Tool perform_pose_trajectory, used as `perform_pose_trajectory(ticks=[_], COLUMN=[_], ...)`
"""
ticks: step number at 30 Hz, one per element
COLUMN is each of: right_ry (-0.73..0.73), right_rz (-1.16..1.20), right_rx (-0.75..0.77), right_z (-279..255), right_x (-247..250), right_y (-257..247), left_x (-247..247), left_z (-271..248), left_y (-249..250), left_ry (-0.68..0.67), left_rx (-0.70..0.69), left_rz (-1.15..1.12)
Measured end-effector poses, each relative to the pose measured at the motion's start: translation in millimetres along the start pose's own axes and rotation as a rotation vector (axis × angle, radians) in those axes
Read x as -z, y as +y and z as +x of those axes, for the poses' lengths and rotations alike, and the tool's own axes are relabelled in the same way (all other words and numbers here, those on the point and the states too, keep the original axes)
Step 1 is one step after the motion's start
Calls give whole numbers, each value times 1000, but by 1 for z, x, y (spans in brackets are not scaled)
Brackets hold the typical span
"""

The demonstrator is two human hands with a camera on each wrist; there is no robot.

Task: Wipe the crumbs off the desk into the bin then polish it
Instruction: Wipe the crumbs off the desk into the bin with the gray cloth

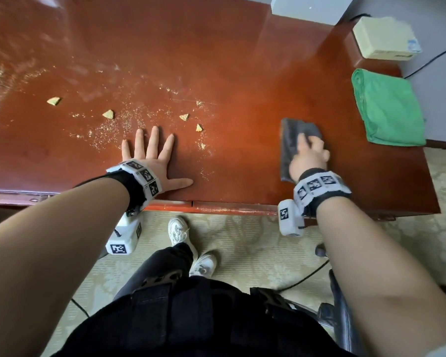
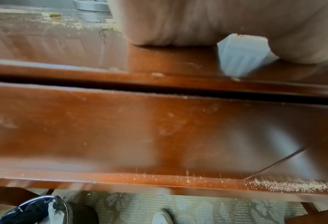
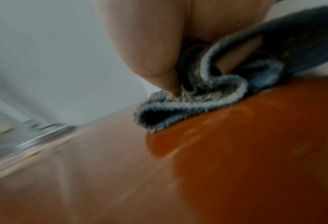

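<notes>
A: Crumbs (image 1: 129, 119) scattered mid-desk (image 1: 242, 73), just past your splayed, flat left hand (image 1: 152, 161).
B: Your right hand (image 1: 308, 158) grips the grey cloth (image 1: 291, 140); with no bin visible, sweeping risks spilling onto carpet.

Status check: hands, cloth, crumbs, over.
Left hand flat on desk, fingers spread. Right hand grips grey cloth on desk. Crumbs unswept, left of cloth. Left hand sits in sweep path.

Crumbs (image 1: 108, 114), grey cloth (image 1: 290, 140), green towel (image 1: 388, 112) on desk (image 1: 242, 73).
</notes>
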State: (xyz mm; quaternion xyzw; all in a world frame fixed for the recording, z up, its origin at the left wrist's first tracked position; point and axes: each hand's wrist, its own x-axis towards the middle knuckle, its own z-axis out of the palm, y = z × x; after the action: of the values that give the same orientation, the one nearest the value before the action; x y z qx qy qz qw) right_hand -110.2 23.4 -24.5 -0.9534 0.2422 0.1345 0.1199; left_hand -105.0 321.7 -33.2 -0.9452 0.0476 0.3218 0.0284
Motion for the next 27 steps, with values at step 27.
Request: perform_pose_trajectory(ticks=[27], right_ry=[-281], right_rz=[17], right_rx=[518], right_z=[-63], right_x=[-11], right_y=[-39], left_x=[7], left_z=[-4], left_y=[0], left_ry=[-54], left_rx=[-6], left_rz=[31])
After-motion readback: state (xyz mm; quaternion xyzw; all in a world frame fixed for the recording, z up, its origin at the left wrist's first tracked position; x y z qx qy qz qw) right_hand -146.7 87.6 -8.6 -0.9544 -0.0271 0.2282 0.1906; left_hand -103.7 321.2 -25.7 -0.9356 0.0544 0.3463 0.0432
